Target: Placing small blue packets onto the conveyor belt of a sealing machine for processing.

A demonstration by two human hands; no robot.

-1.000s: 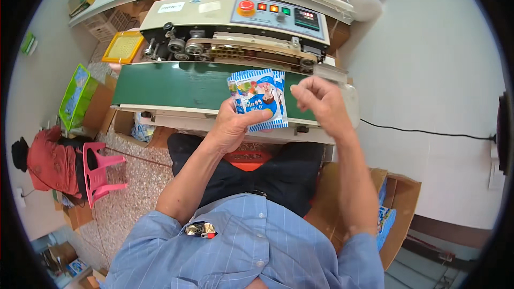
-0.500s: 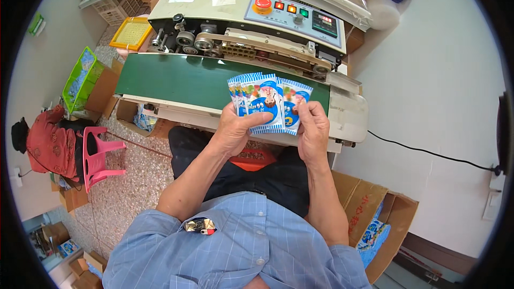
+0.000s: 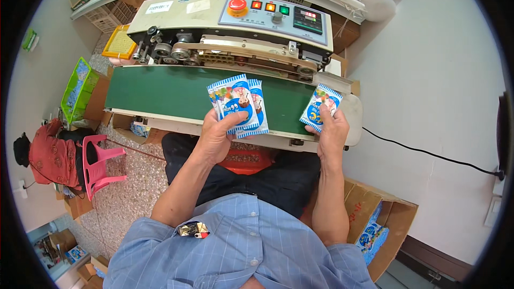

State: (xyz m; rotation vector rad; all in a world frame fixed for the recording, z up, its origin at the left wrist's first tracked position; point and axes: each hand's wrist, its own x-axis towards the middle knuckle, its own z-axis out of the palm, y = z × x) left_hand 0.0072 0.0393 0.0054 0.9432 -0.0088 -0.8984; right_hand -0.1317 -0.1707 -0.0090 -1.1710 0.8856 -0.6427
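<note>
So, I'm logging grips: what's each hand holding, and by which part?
Left hand: several packets, by their lower part. Right hand: one packet, by its lower right.

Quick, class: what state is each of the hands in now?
Left hand: closed, holding several rectangular blue-and-white packets.
Right hand: closed, holding one similar packet.

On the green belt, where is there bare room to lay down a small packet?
The widest bare patch of the green belt lies left of the fanned packets in the left hand. Another, smaller, shows between these and the single packet in the right hand. Rollers of the machine crowd the belt's far edge.
</note>
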